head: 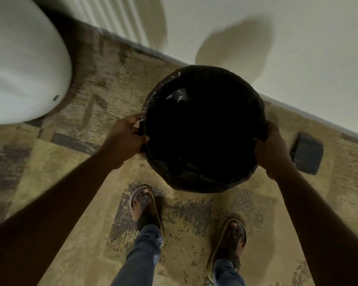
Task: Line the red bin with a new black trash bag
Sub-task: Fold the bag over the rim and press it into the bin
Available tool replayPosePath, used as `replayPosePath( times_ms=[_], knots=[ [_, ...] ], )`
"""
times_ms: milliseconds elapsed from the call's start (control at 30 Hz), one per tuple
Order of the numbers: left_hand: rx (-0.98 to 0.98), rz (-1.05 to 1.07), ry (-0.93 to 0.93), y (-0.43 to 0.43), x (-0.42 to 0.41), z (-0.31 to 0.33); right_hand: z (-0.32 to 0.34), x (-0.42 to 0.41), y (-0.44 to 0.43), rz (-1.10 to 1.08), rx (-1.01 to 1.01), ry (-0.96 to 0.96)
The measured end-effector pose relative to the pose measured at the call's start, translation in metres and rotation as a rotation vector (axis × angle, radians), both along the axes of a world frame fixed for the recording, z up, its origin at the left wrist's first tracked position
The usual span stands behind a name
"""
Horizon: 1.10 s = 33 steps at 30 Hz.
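Observation:
A round bin stands on the floor near the wall, wholly covered by a black trash bag (205, 129) that is folded over its rim and down its outside. None of the bin's red surface shows. The bag's inside is a dark hollow. My left hand (128, 139) grips the bag's folded edge at the left side of the rim. My right hand (271, 149) grips the folded edge at the right side. Both arms reach down from the frame's bottom corners.
A white rounded fixture (23, 58) fills the upper left. The pale wall (298, 48) runs diagonally behind the bin. A dark square object (307, 153) lies on the floor right of the bin. My sandalled feet (145, 205) stand just in front on the mottled tan floor.

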<state>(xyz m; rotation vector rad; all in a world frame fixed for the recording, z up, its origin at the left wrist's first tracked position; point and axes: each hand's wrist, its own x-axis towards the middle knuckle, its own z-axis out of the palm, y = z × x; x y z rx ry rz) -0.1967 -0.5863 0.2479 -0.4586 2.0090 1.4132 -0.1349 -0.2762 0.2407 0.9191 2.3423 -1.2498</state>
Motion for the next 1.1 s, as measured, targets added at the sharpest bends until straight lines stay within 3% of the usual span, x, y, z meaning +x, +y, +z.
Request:
replayPosePath(
  times_ms=[333,600,1100],
  knots=[
    [-0.074,0.113,0.07,-0.138,-0.04,-0.016,-0.029,-0.088,-0.133,0.14,-0.043,0.03],
    [-0.098,0.209,0.056,-0.201,-0.087,-0.041,-0.066,-0.145,-0.197,0.245,0.087,0.043],
    [-0.062,0.19,-0.009,-0.223,-0.122,-0.122,-0.133,-0.209,-0.231,0.327,0.104,-0.012]
  ],
)
